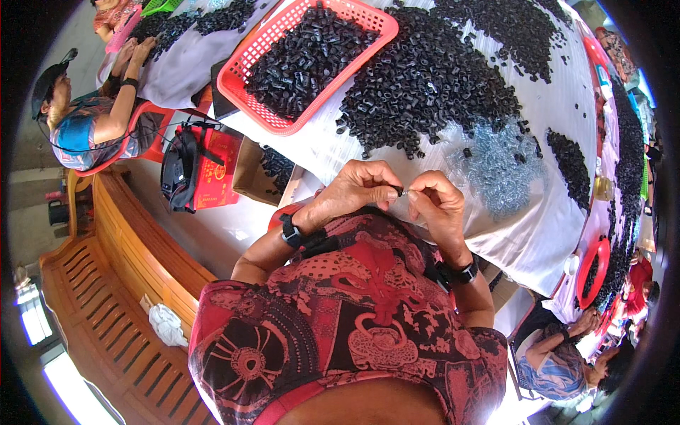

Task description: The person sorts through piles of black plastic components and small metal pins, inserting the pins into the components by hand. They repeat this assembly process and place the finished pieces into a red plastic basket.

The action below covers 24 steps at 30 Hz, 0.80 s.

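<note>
My left hand (354, 190) pinches a small black tube piece (399, 190) between thumb and fingers, close to my chest. My right hand (435, 202) meets it from the right, fingertips pinched on a tiny metal part that is too small to make out clearly. Both hands are held just before the edge of the white-covered table (528, 234). A large heap of small black tube pieces (425, 78) lies on the cloth beyond my hands. A pile of small shiny metal parts (499, 166) lies to the right of the heap.
A red plastic basket (241, 71) full of black pieces stands at the table's left. Another person (92, 120) sits at far left on a red chair, and another (559, 354) at lower right. A wooden bench (106, 283) stands at left. A red bowl (591, 273) holds black pieces.
</note>
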### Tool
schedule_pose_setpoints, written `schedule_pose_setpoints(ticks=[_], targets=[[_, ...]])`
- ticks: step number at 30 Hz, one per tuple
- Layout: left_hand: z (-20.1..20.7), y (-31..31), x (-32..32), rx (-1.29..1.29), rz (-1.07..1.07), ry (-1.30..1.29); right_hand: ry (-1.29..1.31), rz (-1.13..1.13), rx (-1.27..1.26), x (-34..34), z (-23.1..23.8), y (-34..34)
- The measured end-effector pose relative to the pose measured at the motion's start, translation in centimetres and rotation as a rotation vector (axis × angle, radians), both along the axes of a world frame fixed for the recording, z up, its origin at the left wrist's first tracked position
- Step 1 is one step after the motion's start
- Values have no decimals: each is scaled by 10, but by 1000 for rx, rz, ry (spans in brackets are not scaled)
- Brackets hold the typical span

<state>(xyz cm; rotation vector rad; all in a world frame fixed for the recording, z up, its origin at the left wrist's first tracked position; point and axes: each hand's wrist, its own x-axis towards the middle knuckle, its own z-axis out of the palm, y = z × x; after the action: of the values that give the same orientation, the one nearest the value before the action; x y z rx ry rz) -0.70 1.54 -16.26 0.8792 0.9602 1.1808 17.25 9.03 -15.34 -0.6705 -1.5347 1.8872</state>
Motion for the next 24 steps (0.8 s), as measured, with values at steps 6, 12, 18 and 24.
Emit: schedule_pose_setpoints(ticks=[6,12,18,24], targets=[[2,0,2,21,-6,10,-15,30,82,1,3,0],[-2,-4,2,7,6,41,-196,-30,594,-1,10,-4],[0,-6,0,-37,-26,0,-177,76,276,2,11,-8],[0,-6,4,-24,-1,-6,-151,49,129,5,7,-7]])
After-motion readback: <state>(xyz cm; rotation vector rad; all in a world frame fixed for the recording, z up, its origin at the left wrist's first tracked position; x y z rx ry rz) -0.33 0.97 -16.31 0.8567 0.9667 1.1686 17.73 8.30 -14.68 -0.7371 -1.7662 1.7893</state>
